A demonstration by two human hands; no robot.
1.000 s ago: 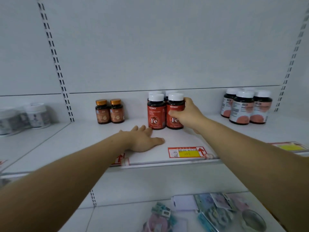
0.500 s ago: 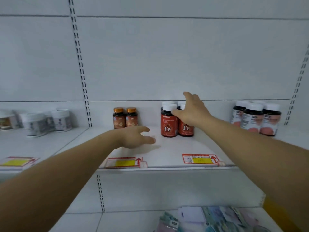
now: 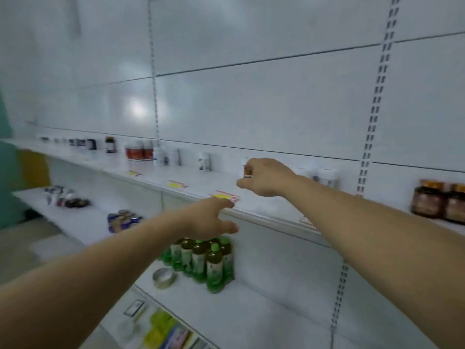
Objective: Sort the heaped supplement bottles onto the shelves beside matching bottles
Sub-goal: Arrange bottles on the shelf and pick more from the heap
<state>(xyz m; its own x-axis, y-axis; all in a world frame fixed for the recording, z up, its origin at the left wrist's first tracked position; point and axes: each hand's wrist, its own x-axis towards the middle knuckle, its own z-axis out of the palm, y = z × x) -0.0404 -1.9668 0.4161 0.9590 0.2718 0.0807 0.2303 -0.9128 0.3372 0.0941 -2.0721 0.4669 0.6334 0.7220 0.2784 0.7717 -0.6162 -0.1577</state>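
The person seems between bottles, both arms out along the shelf (image 3: 264, 210). The left hand (image 3: 208, 217) is slack and empty. The right hand (image 3: 266, 177) is loosely curled; whether it holds the small bottle (image 3: 247, 171) showing behind its fingers cannot be told. No heap shows. Next likely needs another bottle fetched. Green bottles (image 3: 206, 260) stand below.

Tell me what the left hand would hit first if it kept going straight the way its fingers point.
Probably the front edge of the upper shelf: the left hand reaches up and right towards it, near the red-and-yellow price tag. Blur leaves depth uncertain.
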